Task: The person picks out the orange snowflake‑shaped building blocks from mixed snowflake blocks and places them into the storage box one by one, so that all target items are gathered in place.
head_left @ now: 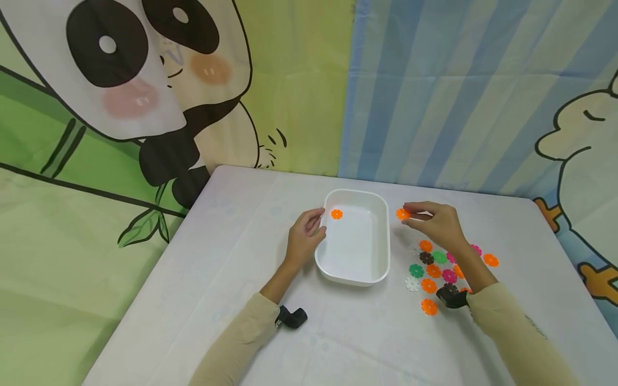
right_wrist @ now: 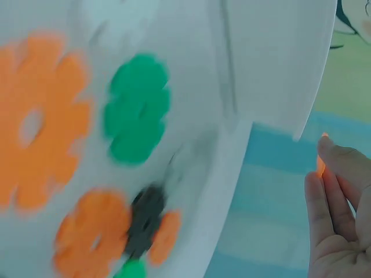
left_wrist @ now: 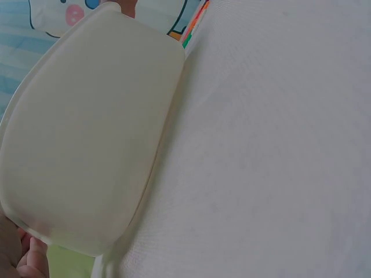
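Observation:
A white rectangular tray [head_left: 354,236] with rounded corners sits on the table, and one orange flower-shaped disc [head_left: 336,214] lies inside it near the far left corner. At its left rim my left hand [head_left: 305,236] holds the tray between thumb and fingers. In the left wrist view the tray's outer side [left_wrist: 93,133] fills much of the picture, with the fingers at its lower left edge. To the right of the tray, my right hand [head_left: 434,222] pinches another orange flower-shaped disc [head_left: 403,214] by its edge, raised over the table.
Several slotted flower discs are scattered to the tray's right, among them a green disc [head_left: 416,271], a white disc [head_left: 412,284], a pink disc [head_left: 449,276] and a nearer orange disc [head_left: 429,307]. The right forearm passes over part of this group. A printed cloth [head_left: 309,80] hangs behind the table.

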